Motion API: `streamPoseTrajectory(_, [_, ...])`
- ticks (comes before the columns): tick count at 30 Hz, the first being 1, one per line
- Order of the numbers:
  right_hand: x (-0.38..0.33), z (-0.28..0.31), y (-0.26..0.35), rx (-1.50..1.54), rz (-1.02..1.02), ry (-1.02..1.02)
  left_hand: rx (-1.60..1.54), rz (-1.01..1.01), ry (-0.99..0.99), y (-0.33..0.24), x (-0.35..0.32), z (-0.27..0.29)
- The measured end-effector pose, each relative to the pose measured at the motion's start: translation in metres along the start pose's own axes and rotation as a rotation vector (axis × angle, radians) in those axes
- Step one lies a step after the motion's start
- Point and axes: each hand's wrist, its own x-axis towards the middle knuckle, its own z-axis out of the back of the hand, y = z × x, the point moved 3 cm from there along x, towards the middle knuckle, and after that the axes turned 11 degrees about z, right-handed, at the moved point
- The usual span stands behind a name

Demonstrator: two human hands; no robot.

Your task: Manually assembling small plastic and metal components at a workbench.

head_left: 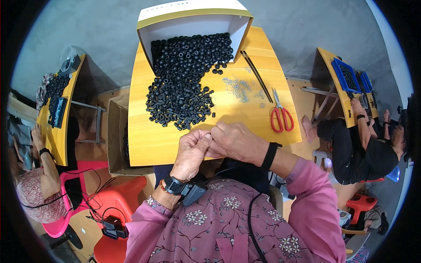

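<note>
Both of my hands meet at the near edge of the yellow table [147, 142]. The fingers of my left hand [190, 153] are pinched, thumb against forefinger. My right hand [239, 141] is closed right beside it, fingertips touching the left's. Whatever lies between the fingertips is too small or hidden to make out. Just beyond the hands spreads a heap of small black ring-like parts [175, 103], spilling from a white box [193, 25] lying on its side. Small silvery metal pieces [237, 89] are scattered to the right of the heap.
Red-handled scissors [281, 115] and two dark thin sticks [257, 76] lie at the table's right. A cardboard carton [115, 140] stands left of it, near a red chair [115, 197]. Other people work at tables on the left [61, 142] and right [335, 87], the latter bearing blue trays [346, 75].
</note>
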Motion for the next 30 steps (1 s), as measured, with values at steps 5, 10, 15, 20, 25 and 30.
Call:
streamPoseTrajectory(5, [-0.006,0.012,0.002,0.136,-0.127,-0.085,-0.164,0.020,0.053,0.007,0.007,0.012])
streamPoseTrajectory(10, [-0.021,0.005,-0.003,0.275,-0.298,-0.282,-0.166,-0.088,0.068,-0.007,-0.006,0.020])
streamPoseTrajectory(15, [-0.033,-0.004,-0.013,0.226,-0.289,-0.230,-0.132,-0.194,-0.015,-0.020,-0.024,0.040])
streamPoseTrajectory(20, [-0.038,-0.006,-0.038,0.154,-0.254,-0.315,-0.141,-0.671,-0.481,-0.065,-0.061,0.106])
streamPoseTrajectory(25, [-0.013,0.030,-0.088,0.105,-0.373,-0.370,-0.301,-0.751,-0.760,-0.058,-0.076,0.198])
streamPoseTrajectory(30, [0.015,0.034,-0.143,-0.039,-0.402,-0.375,-0.407,-0.610,-0.937,-0.039,-0.064,0.251])
